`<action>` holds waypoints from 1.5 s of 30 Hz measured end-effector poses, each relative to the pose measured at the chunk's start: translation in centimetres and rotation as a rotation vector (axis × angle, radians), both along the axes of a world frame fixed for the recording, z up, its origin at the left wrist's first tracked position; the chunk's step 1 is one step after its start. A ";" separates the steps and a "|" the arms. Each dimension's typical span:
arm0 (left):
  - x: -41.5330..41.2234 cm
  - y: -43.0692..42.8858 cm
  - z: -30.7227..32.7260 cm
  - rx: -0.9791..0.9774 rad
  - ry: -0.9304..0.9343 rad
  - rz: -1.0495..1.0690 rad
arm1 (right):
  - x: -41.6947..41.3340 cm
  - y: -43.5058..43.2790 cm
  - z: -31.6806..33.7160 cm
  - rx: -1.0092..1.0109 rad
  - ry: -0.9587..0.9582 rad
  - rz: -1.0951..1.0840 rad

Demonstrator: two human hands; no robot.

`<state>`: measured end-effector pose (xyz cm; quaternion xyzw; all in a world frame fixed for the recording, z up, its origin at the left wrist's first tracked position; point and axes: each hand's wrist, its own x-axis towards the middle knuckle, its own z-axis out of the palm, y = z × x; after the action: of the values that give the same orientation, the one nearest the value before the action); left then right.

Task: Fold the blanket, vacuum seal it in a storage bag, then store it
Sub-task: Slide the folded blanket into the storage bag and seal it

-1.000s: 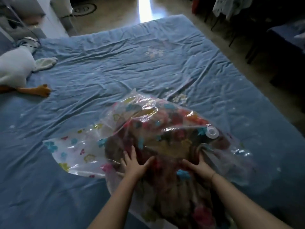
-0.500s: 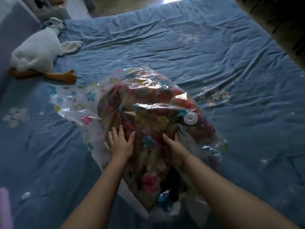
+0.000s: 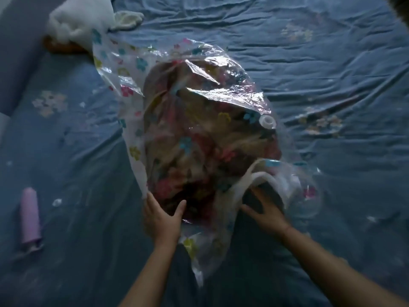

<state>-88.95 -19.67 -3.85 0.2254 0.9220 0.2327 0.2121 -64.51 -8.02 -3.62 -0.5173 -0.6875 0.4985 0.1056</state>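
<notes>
A clear vacuum storage bag [image 3: 132, 69] printed with small coloured flowers lies across the blue bed sheet. Inside it is the folded floral blanket [image 3: 199, 151], a bulky bundle. A white round valve [image 3: 267, 122] sits on the bag's right upper side. My left hand [image 3: 161, 218] rests with spread fingers against the near end of the bundle, at the bag's left edge. My right hand [image 3: 265, 211] is spread flat at the bag's near right corner, fingertips under a lifted white flap of the bag's mouth [image 3: 261, 180].
The wrinkled blue sheet [image 3: 332, 63] covers the whole bed. A purple cylinder [image 3: 29, 218] lies at the left, with a small clear piece [image 3: 57, 202] beside it. A white plush toy [image 3: 77, 21] with orange feet lies at the top left, touching the bag's far corner.
Both hands have slid from the top of the bundle down to the near end of the bag. The view has tilted down and closer, and the purple cylinder has come into sight.
</notes>
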 end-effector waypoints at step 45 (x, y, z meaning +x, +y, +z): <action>9.5 -23.0 0.3 0.327 -0.796 1.177 | 24.3 2.8 -3.1 -0.791 0.240 -1.022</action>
<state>-79.42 -42.64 -3.59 -0.3807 0.6967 0.5075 0.3348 -40.21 -5.23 -6.69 -0.7193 -0.1035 0.6551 0.2069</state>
